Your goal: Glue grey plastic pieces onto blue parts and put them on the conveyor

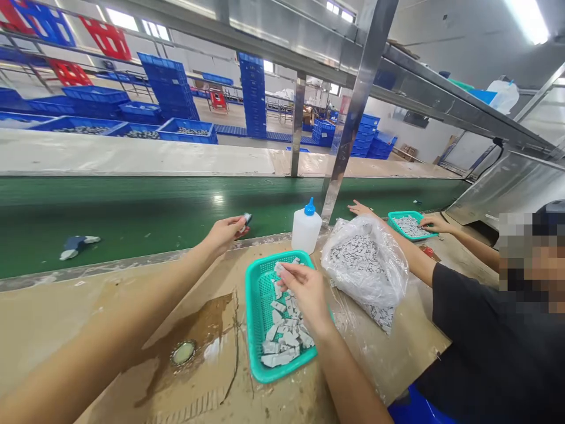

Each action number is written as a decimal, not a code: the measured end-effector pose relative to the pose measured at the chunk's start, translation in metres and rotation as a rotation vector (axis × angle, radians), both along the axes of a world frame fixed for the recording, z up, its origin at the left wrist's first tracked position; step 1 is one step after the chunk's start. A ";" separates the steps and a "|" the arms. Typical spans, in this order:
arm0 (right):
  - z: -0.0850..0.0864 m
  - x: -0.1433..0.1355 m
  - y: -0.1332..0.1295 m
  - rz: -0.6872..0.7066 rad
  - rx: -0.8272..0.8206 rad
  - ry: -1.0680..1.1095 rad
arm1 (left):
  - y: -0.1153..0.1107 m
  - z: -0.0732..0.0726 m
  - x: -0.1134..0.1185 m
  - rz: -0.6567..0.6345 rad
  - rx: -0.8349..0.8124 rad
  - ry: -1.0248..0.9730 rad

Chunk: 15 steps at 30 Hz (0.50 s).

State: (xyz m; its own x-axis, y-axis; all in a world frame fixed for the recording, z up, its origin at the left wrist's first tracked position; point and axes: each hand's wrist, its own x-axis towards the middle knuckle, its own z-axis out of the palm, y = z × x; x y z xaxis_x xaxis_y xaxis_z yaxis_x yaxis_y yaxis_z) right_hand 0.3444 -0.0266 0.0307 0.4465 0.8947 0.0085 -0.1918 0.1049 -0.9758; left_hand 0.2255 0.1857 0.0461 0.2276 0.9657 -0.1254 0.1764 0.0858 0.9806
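Observation:
My left hand (223,234) reaches over the near edge of the green conveyor belt (145,221), its fingertips pinching a small dark-and-white plastic part (248,219). Above the green basket (249,321), my right hand (306,291) holds a small light-grey plastic piece (278,268) between thumb and fingers. Many similar grey pieces (285,338) lie loose in that basket. Farther left on the belt rests a dark blue and white plastic part (76,246). Just behind the basket stands a white bottle (306,229) with a blue nozzle cap.
A clear plastic bag (388,277) of grey pieces sits right of the basket. Beside me, a co-worker in a dark sleeve (468,312) reaches toward the belt; another hand (435,224) touches a second green basket (414,237). A slanted metal post (353,126) rises behind the bottle.

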 end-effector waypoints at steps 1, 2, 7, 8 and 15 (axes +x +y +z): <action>-0.001 0.001 0.000 0.005 0.005 0.021 | -0.010 0.007 -0.012 0.002 -0.058 -0.079; -0.001 0.001 0.001 0.008 0.014 0.041 | -0.021 0.014 -0.026 -0.002 -0.116 -0.144; 0.003 -0.003 -0.004 0.039 0.060 0.061 | -0.088 0.033 -0.106 -0.033 -0.356 -0.321; 0.005 -0.006 -0.006 0.048 0.066 0.049 | -0.101 0.030 -0.121 -0.027 -0.378 -0.346; 0.010 -0.073 -0.025 0.264 0.097 -0.339 | -0.158 -0.022 -0.187 0.048 -0.378 -0.390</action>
State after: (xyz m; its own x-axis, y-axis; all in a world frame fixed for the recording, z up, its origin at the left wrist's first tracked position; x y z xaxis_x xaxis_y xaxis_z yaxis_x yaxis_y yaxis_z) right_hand 0.2717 -0.0518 0.0412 0.1600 0.9657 0.2043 0.1048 0.1892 -0.9763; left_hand 0.0390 0.0273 0.0239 0.2832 0.8803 -0.3807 -0.2067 0.4436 0.8720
